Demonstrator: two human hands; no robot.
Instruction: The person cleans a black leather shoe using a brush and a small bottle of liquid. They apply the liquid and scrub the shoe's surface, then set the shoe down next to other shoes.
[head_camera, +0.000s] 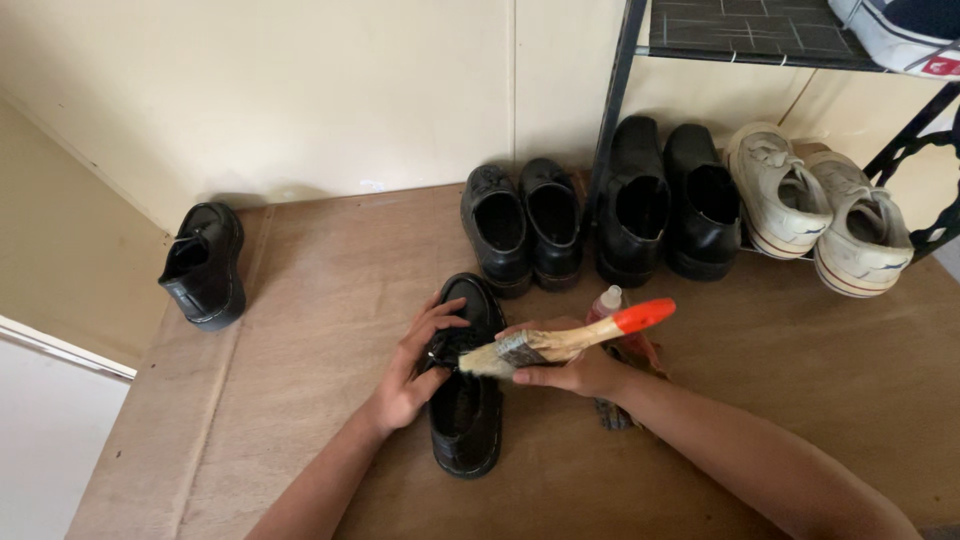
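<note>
A black leather shoe (467, 400) lies on the brown floor board (330, 300), toe pointing away from me. My left hand (412, 368) rests on its upper near the laces, fingers spread over it. My right hand (578, 372) grips a paintbrush (560, 341) with a wooden shaft and an orange handle tip. The pale bristles touch the shoe's laced area. Just behind my right hand stands a small bottle (606, 302) with a reddish body and a pale cap, partly hidden.
A single black shoe (204, 266) stands at the far left by the wall. Two pairs of black shoes (600, 205) and a pair of white sneakers (818, 205) line the back under a black metal rack (745, 30). A cloth (612, 412) lies under my right wrist.
</note>
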